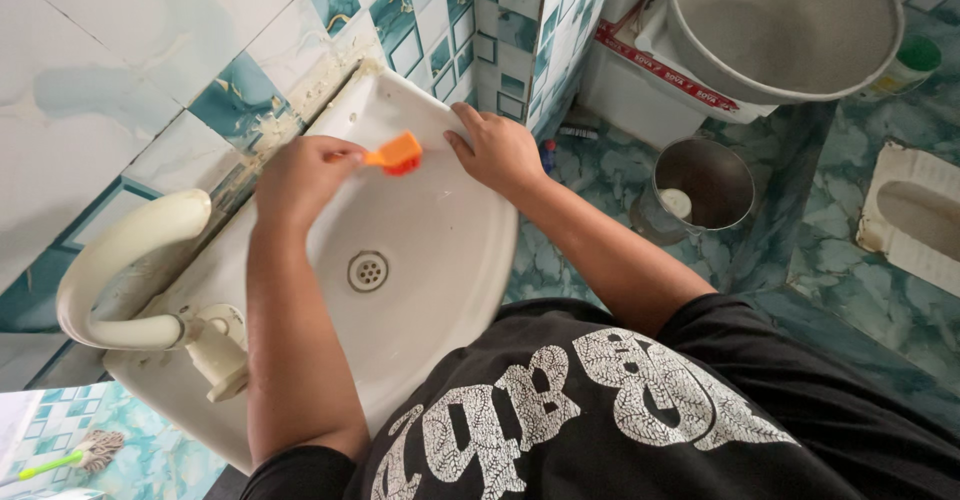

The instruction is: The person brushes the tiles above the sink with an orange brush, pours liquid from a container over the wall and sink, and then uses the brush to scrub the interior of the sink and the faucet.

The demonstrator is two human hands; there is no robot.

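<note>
My left hand (pixel 300 175) is shut on a small orange brush (pixel 397 152), its bristles against the inner back wall of a white wash basin (pixel 440 260). Just right of the brush, my right hand (pixel 497 150) rests on the basin's rim with its fingers spread, holding nothing. The round metal drain (pixel 368 271) sits in the bowl's middle, below both hands. A cream curved tap (pixel 120 270) stands at the basin's left end. My black printed shirt fills the bottom of the view.
Tiled walls meet behind the basin. On the green marbled floor stand a small steel bucket (pixel 705 185), a large metal bowl (pixel 790 25) on a white box (pixel 640 80), a green-capped bottle (pixel 915 60) and a squat toilet pan (pixel 915 215). A green-handled brush (pixel 70 455) lies lower left.
</note>
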